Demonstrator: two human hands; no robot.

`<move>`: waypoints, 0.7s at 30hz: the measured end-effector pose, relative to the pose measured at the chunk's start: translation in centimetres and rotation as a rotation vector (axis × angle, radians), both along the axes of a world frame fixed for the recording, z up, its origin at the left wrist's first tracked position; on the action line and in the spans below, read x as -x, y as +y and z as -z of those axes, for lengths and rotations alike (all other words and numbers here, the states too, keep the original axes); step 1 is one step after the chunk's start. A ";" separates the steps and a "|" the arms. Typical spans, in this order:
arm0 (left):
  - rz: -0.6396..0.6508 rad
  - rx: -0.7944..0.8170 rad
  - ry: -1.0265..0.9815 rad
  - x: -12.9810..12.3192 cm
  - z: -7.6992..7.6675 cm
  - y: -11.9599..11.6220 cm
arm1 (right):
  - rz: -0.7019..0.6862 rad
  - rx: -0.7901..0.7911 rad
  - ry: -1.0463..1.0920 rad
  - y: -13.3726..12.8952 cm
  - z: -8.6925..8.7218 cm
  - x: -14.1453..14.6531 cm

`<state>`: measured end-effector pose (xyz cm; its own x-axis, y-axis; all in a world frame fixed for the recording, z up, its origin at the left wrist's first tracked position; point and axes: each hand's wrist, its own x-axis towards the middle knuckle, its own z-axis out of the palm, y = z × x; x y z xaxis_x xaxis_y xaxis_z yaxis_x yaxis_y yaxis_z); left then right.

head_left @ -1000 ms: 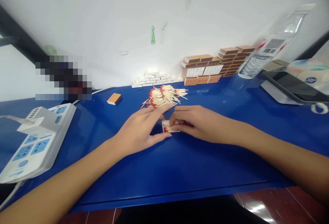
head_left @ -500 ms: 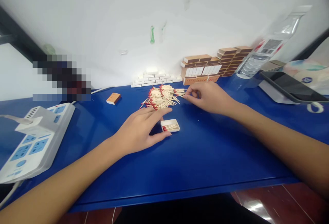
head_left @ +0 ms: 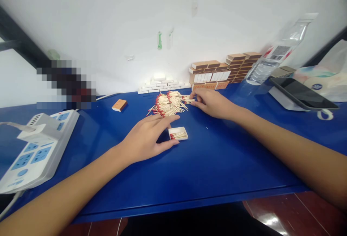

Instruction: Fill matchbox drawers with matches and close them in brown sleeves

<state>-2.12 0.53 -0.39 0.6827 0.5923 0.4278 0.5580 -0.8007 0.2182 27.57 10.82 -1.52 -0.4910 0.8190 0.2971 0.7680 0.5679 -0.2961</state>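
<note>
A white matchbox tray (head_left: 178,133) holding some red-tipped matches lies on the blue table (head_left: 200,171). Around its left end is my left hand (head_left: 149,134), fingers apart, with the thumb along the near side. Behind the tray spreads a heap of loose matches (head_left: 169,103). My right hand (head_left: 210,102) is at the heap's right edge, thumb and forefinger close together by a few matches (head_left: 187,99); whether it grips any is too small to tell.
White trays (head_left: 159,83) and brown matchboxes (head_left: 210,75) are stacked along the wall. One matchbox (head_left: 119,105) lies left of the heap. A power strip (head_left: 40,153) is at left; a bottle (head_left: 279,53) and a phone (head_left: 300,93) are at right.
The view has shifted slightly. My right hand has moved a little left, nearer the heap, its thumb and forefinger still close together. My left hand stays around the tray.
</note>
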 end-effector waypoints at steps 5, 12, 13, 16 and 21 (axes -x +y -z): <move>0.003 -0.003 -0.004 0.0 0.0 0.0 | -0.034 0.028 -0.005 0.6 0.2 -0.2; 0.001 0.009 0.001 0.0 -0.1 -0.1 | -0.016 0.048 -0.036 0.3 0.0 0.0; 0.002 0.009 0.001 0.0 -0.1 0.0 | -0.016 0.054 -0.036 0.3 0.0 0.0; 0.006 0.011 0.004 0.0 -0.1 0.0 | 0.000 0.065 -0.060 0.6 0.1 0.0; 0.002 0.006 0.004 0.1 -0.1 0.1 | 0.026 0.065 -0.120 0.7 0.2 -0.5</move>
